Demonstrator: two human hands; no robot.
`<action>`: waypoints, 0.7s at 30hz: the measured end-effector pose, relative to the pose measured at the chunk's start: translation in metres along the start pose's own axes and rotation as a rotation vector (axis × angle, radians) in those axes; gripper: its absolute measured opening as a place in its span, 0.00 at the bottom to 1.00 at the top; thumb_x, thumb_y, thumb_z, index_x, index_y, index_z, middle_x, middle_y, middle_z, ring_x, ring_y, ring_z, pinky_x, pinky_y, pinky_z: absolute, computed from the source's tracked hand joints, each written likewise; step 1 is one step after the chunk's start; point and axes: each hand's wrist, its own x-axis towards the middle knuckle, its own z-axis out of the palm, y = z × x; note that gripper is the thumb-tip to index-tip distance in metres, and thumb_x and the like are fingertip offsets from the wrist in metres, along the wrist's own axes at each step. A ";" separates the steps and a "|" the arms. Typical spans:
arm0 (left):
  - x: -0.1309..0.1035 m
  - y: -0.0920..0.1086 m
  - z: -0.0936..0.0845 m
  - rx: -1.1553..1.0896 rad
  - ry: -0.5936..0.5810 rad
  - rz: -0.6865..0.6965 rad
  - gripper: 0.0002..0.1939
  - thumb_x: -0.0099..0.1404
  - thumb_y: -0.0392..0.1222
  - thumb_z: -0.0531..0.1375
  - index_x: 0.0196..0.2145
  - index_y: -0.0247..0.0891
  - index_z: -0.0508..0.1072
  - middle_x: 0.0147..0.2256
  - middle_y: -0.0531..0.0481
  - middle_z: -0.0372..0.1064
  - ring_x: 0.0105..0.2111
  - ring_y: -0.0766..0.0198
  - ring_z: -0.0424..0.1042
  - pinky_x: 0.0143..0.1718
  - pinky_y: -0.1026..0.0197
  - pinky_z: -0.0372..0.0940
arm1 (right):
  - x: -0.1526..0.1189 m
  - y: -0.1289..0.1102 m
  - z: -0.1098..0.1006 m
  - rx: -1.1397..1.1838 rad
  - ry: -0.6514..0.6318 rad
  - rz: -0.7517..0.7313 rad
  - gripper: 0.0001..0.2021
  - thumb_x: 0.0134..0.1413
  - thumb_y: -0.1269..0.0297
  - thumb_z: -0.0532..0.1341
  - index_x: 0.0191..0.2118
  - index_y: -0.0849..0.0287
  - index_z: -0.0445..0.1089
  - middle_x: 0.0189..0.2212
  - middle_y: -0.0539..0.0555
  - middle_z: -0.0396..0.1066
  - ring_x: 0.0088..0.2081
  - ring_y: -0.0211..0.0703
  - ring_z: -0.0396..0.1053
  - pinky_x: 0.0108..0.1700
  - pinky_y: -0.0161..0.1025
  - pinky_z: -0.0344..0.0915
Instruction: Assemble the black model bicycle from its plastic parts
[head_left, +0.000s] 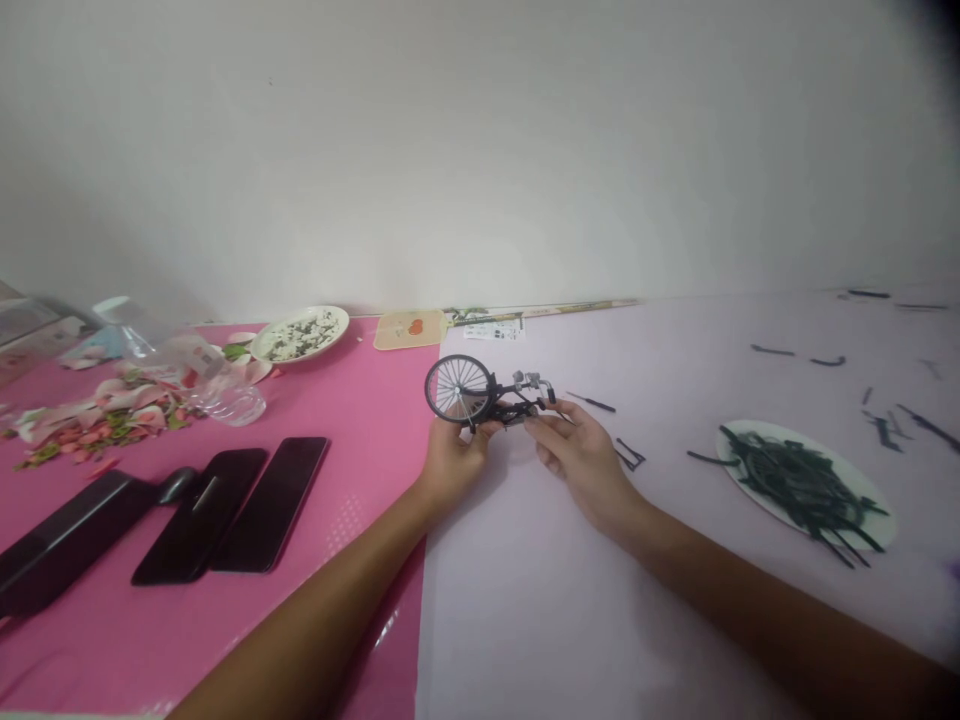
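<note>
A small black model bicycle is held up above the table, its spoked wheel on the left and its handlebar and silver parts towards the right. My left hand grips it from below near the wheel, fingers partly hidden behind it. My right hand pinches its right end with thumb and fingertips. A thin dark screwdriver lies just beyond my right hand, and a small black frame-like part lies beside that hand on the white surface.
A white plate with dark strips and several loose black parts lie right. On the pink cover are two phones, a black device, a plastic bottle, petals and a plate of bits. A fly swatter lies by the wall.
</note>
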 end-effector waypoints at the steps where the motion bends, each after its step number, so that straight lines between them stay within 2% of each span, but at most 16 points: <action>1: 0.000 0.000 0.000 0.001 -0.002 0.011 0.10 0.69 0.36 0.62 0.46 0.37 0.80 0.47 0.41 0.80 0.49 0.54 0.78 0.56 0.52 0.69 | 0.000 0.000 0.000 0.012 -0.002 0.002 0.26 0.44 0.55 0.79 0.46 0.53 0.69 0.33 0.47 0.75 0.25 0.33 0.63 0.27 0.36 0.54; 14: 0.001 -0.001 0.002 -0.031 -0.006 0.002 0.10 0.69 0.35 0.61 0.47 0.37 0.78 0.47 0.41 0.80 0.48 0.55 0.78 0.53 0.54 0.70 | -0.001 0.002 0.001 -0.079 0.029 -0.051 0.23 0.43 0.53 0.78 0.44 0.56 0.75 0.34 0.49 0.74 0.24 0.32 0.62 0.25 0.37 0.55; 16: 0.001 -0.002 0.002 -0.029 -0.003 -0.008 0.09 0.69 0.36 0.61 0.46 0.37 0.78 0.47 0.41 0.80 0.48 0.55 0.78 0.53 0.54 0.71 | -0.001 0.002 0.002 -0.095 0.038 -0.066 0.25 0.43 0.52 0.78 0.45 0.55 0.74 0.34 0.50 0.75 0.23 0.33 0.63 0.24 0.37 0.56; 21: 0.001 -0.004 0.002 -0.023 -0.003 -0.011 0.09 0.69 0.36 0.62 0.45 0.37 0.79 0.46 0.42 0.81 0.47 0.55 0.78 0.53 0.54 0.70 | -0.004 0.000 0.004 -0.083 0.069 -0.117 0.36 0.42 0.51 0.79 0.55 0.50 0.65 0.36 0.49 0.77 0.23 0.34 0.65 0.24 0.36 0.58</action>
